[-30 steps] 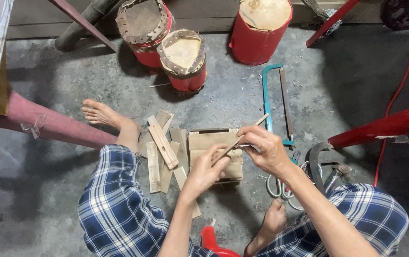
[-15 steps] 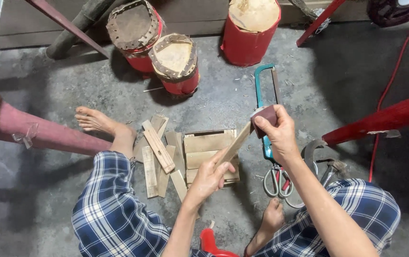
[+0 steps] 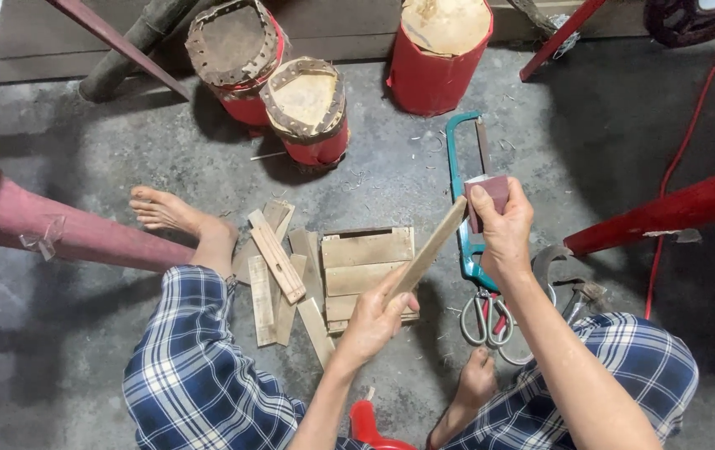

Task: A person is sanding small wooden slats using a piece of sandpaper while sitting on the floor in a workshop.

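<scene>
Sanding looks to be the step in hand: the right hand (image 3: 503, 229) is pinching a folded piece of sandpaper (image 3: 490, 193) against the far end of a wood strip (image 3: 428, 250), while the left hand (image 3: 372, 321) is gripping the strip's near end, holding it tilted above the floor. Beneath are lying more wood pieces (image 3: 366, 267); a hacksaw (image 3: 461, 192) and scissors (image 3: 484, 317) are lying just right. The next move probably calls for steady strokes along the strip.

Soft even daylight, faint shadows, sharp focus
</scene>
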